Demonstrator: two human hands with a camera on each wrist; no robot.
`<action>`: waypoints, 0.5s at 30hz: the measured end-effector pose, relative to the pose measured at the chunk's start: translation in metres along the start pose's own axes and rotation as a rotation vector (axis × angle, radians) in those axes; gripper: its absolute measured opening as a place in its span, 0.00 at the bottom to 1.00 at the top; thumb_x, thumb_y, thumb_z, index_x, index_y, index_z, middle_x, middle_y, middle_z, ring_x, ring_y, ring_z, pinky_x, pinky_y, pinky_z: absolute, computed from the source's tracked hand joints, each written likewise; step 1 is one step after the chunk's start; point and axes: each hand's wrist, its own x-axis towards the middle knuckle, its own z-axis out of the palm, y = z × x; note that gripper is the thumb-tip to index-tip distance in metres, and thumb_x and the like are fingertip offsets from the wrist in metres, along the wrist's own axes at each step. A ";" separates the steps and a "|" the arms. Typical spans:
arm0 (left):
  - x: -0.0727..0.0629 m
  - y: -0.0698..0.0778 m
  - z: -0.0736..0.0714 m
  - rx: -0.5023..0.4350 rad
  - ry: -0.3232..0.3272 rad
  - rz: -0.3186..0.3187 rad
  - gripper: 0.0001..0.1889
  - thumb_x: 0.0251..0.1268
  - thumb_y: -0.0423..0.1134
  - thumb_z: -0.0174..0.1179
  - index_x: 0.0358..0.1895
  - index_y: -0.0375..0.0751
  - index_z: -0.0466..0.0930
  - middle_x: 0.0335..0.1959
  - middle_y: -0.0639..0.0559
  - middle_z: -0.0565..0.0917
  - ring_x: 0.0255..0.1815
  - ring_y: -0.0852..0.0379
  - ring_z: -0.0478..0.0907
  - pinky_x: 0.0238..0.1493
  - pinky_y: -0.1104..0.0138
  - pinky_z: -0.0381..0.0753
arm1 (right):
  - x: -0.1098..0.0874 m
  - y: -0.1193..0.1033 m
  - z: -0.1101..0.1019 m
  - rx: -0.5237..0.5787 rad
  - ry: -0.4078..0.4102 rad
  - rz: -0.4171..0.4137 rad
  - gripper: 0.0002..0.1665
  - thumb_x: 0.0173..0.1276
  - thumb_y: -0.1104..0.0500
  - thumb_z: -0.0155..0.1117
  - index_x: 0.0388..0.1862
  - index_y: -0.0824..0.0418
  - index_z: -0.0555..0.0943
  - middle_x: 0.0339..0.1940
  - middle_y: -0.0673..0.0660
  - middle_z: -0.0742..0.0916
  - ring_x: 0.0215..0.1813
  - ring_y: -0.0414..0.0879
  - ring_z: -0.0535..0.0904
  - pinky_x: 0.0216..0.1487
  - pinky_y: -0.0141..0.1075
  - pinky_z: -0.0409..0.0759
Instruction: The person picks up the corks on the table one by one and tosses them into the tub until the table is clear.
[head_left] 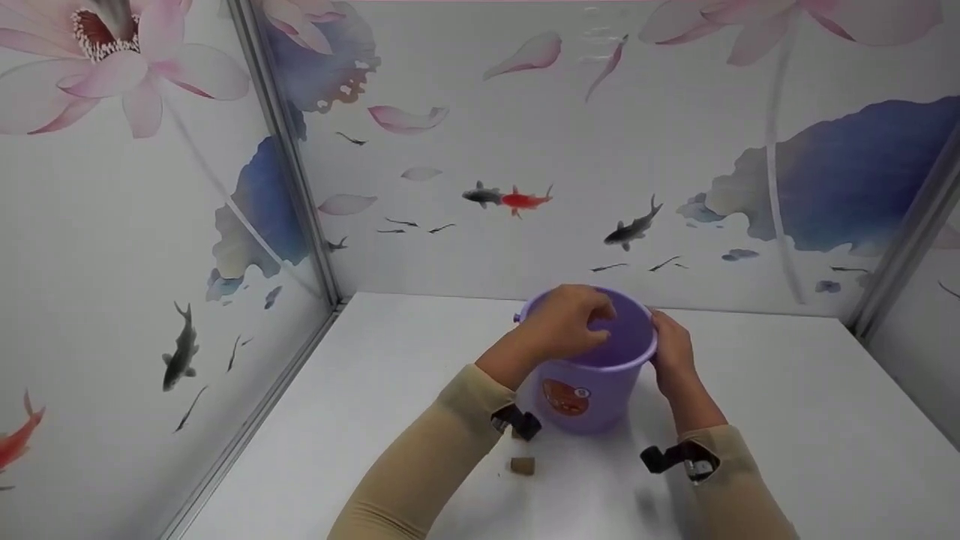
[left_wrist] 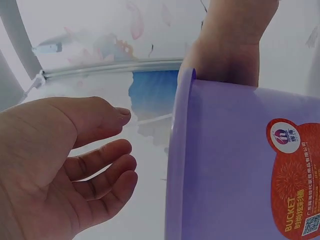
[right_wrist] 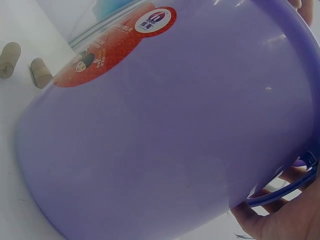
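Observation:
A purple plastic bucket [head_left: 607, 401] stands upright on the white table, with a red sticker [left_wrist: 295, 185] on its side. Above its mouth is my left hand [head_left: 571, 321], fingers loosely bent; the left wrist view shows nothing between thumb and fingers. My right hand [head_left: 673, 346] holds the bucket's right side near the rim. In the right wrist view its fingers reach behind the blue-purple handle [right_wrist: 285, 194]. Two brown cork-like plugs lie near the bucket's base, a nearer one [head_left: 523, 466] and another [head_left: 518, 433] partly hidden by the left wrist.
White panels painted with lotus flowers and fish close in the table [head_left: 420, 352] at the back and sides. Grey metal posts [head_left: 289, 150] stand in the corners. A small black wrist camera [head_left: 517, 421] sits on the left sleeve, another [head_left: 679, 459] on the right.

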 end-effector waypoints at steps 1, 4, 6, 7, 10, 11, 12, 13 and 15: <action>-0.002 0.001 -0.001 0.008 -0.001 0.007 0.11 0.71 0.40 0.70 0.52 0.44 0.89 0.47 0.52 0.90 0.47 0.60 0.82 0.52 0.70 0.81 | 0.000 0.000 0.000 -0.003 0.001 -0.001 0.30 0.88 0.49 0.43 0.76 0.65 0.74 0.47 0.38 0.86 0.47 0.32 0.81 0.48 0.27 0.82; -0.007 0.003 -0.001 0.017 0.004 0.034 0.11 0.70 0.39 0.70 0.52 0.44 0.89 0.46 0.52 0.89 0.46 0.59 0.81 0.49 0.71 0.80 | 0.000 0.001 0.000 -0.010 0.003 0.001 0.30 0.88 0.49 0.42 0.76 0.64 0.74 0.46 0.38 0.86 0.47 0.32 0.81 0.48 0.27 0.82; -0.011 0.004 0.000 0.024 0.005 0.051 0.11 0.70 0.39 0.70 0.52 0.43 0.89 0.46 0.51 0.89 0.46 0.59 0.81 0.50 0.70 0.80 | 0.000 0.002 -0.001 -0.018 0.000 -0.001 0.30 0.88 0.49 0.40 0.75 0.65 0.74 0.43 0.38 0.86 0.46 0.33 0.81 0.47 0.27 0.82; -0.013 0.005 0.000 0.031 0.005 0.056 0.11 0.70 0.39 0.70 0.52 0.43 0.89 0.47 0.51 0.89 0.46 0.59 0.81 0.51 0.71 0.80 | 0.000 0.003 -0.001 -0.018 -0.001 -0.005 0.30 0.88 0.49 0.40 0.74 0.65 0.75 0.42 0.38 0.86 0.45 0.33 0.81 0.47 0.28 0.82; -0.018 0.008 0.002 0.046 -0.008 0.065 0.12 0.70 0.40 0.70 0.54 0.44 0.88 0.50 0.50 0.89 0.50 0.58 0.82 0.55 0.70 0.81 | 0.001 0.003 -0.001 -0.017 0.002 -0.014 0.28 0.89 0.50 0.40 0.70 0.64 0.77 0.38 0.37 0.86 0.42 0.34 0.81 0.45 0.28 0.82; -0.020 0.009 0.002 0.050 -0.012 0.068 0.12 0.70 0.40 0.71 0.54 0.44 0.88 0.50 0.50 0.89 0.51 0.58 0.82 0.56 0.70 0.81 | 0.001 0.003 -0.001 -0.013 0.003 -0.017 0.27 0.89 0.50 0.40 0.69 0.64 0.78 0.38 0.38 0.86 0.42 0.34 0.81 0.44 0.28 0.82; -0.022 0.010 0.002 0.050 -0.017 0.073 0.13 0.70 0.40 0.71 0.54 0.43 0.88 0.51 0.50 0.89 0.52 0.57 0.83 0.57 0.70 0.81 | 0.001 0.003 0.000 -0.011 0.008 -0.018 0.27 0.89 0.50 0.40 0.69 0.64 0.78 0.38 0.37 0.86 0.42 0.34 0.80 0.44 0.28 0.82; -0.024 0.011 0.002 0.049 -0.018 0.080 0.13 0.70 0.40 0.71 0.54 0.43 0.88 0.51 0.50 0.89 0.52 0.57 0.83 0.58 0.70 0.81 | 0.001 0.003 0.000 -0.009 0.009 -0.018 0.26 0.88 0.50 0.41 0.68 0.64 0.79 0.38 0.37 0.85 0.42 0.34 0.80 0.44 0.28 0.82; -0.028 0.013 0.001 0.034 -0.017 0.091 0.13 0.70 0.39 0.71 0.54 0.42 0.89 0.51 0.49 0.89 0.52 0.57 0.83 0.57 0.70 0.82 | 0.001 0.003 0.000 -0.023 0.008 -0.018 0.27 0.89 0.50 0.40 0.69 0.63 0.78 0.39 0.37 0.85 0.42 0.34 0.80 0.44 0.28 0.82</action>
